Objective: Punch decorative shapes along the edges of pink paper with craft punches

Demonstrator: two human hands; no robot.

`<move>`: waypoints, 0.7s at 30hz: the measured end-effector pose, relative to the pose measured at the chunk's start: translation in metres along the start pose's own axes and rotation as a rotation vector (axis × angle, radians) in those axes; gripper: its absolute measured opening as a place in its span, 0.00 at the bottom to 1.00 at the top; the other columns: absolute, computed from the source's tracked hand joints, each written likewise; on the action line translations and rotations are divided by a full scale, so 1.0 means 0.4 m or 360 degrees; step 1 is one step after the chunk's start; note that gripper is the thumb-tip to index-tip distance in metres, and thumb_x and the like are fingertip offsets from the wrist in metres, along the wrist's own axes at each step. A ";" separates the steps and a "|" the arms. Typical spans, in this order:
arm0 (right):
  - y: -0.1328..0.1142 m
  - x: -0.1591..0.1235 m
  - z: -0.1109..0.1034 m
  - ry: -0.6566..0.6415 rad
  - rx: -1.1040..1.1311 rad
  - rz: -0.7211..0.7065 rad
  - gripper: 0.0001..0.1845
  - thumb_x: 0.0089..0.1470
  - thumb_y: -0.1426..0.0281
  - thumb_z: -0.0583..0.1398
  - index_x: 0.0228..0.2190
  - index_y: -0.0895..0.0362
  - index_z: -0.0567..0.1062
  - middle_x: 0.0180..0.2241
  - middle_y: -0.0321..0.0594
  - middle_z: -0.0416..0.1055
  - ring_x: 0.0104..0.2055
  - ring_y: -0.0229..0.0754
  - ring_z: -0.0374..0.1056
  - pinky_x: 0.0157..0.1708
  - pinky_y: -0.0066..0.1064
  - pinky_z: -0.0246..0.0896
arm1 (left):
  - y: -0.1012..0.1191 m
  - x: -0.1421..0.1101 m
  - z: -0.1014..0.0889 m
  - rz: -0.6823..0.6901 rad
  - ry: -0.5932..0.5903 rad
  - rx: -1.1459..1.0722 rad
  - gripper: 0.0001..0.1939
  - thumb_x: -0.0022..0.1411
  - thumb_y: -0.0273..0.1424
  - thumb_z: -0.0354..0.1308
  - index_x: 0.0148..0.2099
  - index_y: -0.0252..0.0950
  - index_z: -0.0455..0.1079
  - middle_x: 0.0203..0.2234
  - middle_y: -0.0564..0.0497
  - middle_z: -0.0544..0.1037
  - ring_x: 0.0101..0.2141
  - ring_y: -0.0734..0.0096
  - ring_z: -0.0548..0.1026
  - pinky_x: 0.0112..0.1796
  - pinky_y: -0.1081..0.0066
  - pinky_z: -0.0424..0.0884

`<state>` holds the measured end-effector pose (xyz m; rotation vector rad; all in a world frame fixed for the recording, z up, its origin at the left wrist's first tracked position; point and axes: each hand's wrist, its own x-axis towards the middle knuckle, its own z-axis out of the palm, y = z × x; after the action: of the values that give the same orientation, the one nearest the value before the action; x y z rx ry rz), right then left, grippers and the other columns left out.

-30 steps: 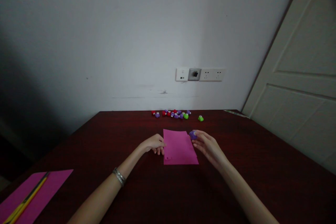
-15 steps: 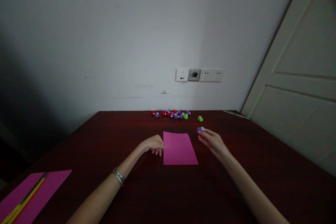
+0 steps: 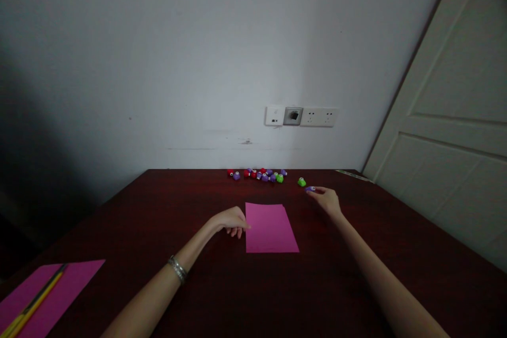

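Observation:
In the head view, my left hand (image 3: 231, 221) is closed at the left edge of a pink sheet of paper (image 3: 271, 229), its thumb on top of the edge and the other fingers curled beside it. The paper lies flat on the dark red table, with a second sheet's edge just showing at its right. My right hand (image 3: 327, 201), to the right of the paper, pinches a small purple toy figure (image 3: 310, 189) with a white eye. A green toy figure (image 3: 301, 182) sits just left of and behind it.
Several red, purple and green toy figures (image 3: 264, 177) are strewn along the table's back edge by the wall. At the front left, yellow and dark pencils (image 3: 39, 298) rest on another pink sheet (image 3: 81, 280). Wall sockets (image 3: 317, 116) sit above; a white door (image 3: 447, 158) stands right.
My right hand has moved away from me and slightly right with the purple toy figure, close to the green one. My left hand stays at the paper's edge.

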<state>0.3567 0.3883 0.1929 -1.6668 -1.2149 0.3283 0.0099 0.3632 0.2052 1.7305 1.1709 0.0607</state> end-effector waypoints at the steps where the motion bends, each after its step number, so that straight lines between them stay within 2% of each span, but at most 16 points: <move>1: 0.009 0.013 0.005 -0.0002 -0.0049 0.0008 0.20 0.35 0.62 0.63 0.30 0.64 0.78 0.27 0.49 0.76 0.31 0.51 0.70 0.30 0.34 0.61 | -0.002 0.000 -0.002 0.0012 -0.0006 0.0003 0.13 0.48 0.38 0.56 0.21 0.32 0.67 0.13 0.52 0.71 0.11 0.80 0.63 0.12 0.80 0.53; 7: 0.035 0.058 0.073 -0.0071 -0.0277 -0.0010 0.14 0.35 0.63 0.63 0.26 0.58 0.78 0.26 0.45 0.76 0.30 0.48 0.70 0.30 0.31 0.59 | -0.013 0.000 -0.010 0.0068 -0.0047 -0.0041 0.16 0.48 0.41 0.56 0.23 0.32 0.68 0.15 0.52 0.73 0.11 0.81 0.64 0.11 0.80 0.50; 12: 0.042 0.077 0.136 -0.0084 -0.0388 -0.0069 0.13 0.38 0.64 0.61 0.27 0.59 0.77 0.29 0.46 0.75 0.33 0.48 0.70 0.32 0.30 0.59 | -0.011 -0.005 -0.012 0.0072 -0.0074 -0.0103 0.17 0.46 0.43 0.57 0.23 0.31 0.67 0.15 0.51 0.73 0.11 0.82 0.64 0.11 0.81 0.50; 16: 0.048 0.093 0.155 -0.0036 -0.0445 -0.0104 0.15 0.40 0.65 0.60 0.31 0.61 0.76 0.33 0.50 0.74 0.36 0.49 0.69 0.34 0.31 0.58 | -0.011 -0.004 -0.011 0.0079 -0.0076 -0.0119 0.16 0.46 0.42 0.57 0.22 0.32 0.67 0.15 0.51 0.73 0.11 0.81 0.64 0.11 0.80 0.50; 21: 0.062 0.101 0.159 0.0038 -0.0440 -0.0144 0.14 0.40 0.64 0.61 0.29 0.61 0.73 0.31 0.48 0.72 0.35 0.48 0.67 0.34 0.32 0.57 | -0.019 0.004 -0.009 0.0074 -0.0056 -0.0108 0.15 0.47 0.41 0.57 0.22 0.32 0.67 0.14 0.52 0.73 0.11 0.81 0.64 0.11 0.81 0.49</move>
<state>0.3449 0.4573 0.1561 -1.8365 -1.3609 0.0863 0.0039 0.3670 0.2005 1.6922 1.0912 0.0967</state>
